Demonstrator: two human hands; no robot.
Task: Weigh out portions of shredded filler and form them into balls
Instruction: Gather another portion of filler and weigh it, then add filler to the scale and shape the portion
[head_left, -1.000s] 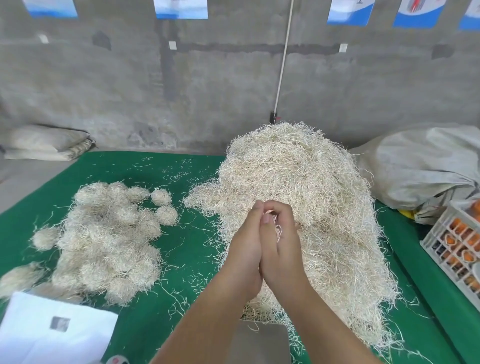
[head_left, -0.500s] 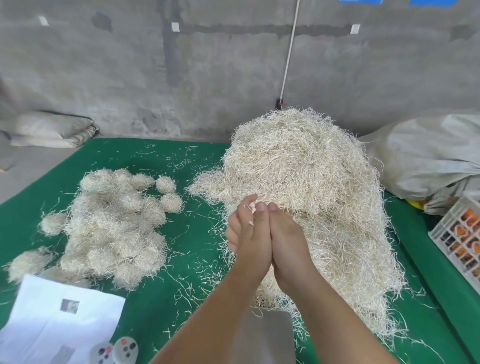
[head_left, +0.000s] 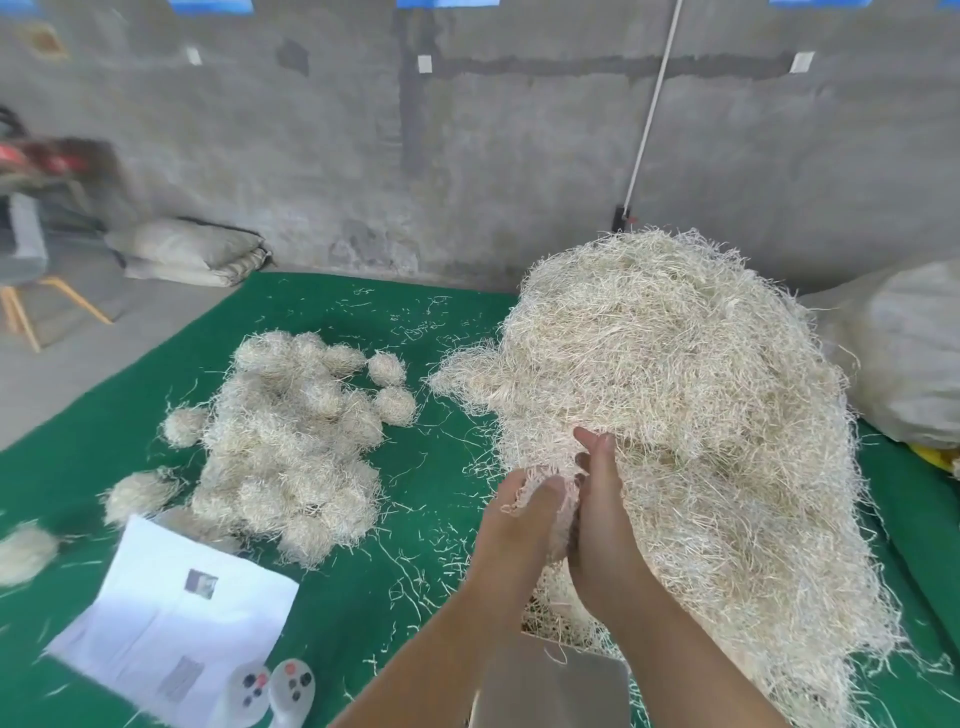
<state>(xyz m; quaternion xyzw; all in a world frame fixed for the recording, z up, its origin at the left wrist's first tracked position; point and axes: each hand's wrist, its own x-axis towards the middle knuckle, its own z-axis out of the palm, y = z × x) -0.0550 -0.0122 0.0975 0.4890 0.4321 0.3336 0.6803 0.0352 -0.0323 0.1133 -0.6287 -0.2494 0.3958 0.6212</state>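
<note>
Between the palms, a wad of shredded filler (head_left: 550, 499) is pressed: I see the left hand (head_left: 519, 525) with fingers (head_left: 540, 493) curled around it, the right hand (head_left: 602, 525) flat against it, fingers straight. Both forearms reach over one metal scale pan (head_left: 550, 680). Beyond them rises one large filler heap (head_left: 691, 415); to the left on the green bench (head_left: 431, 499), a cluster of finished balls (head_left: 291, 447), too many to count.

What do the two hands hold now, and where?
A wad of shredded filler, pressed between the palms of the left hand and right hand.
</note>
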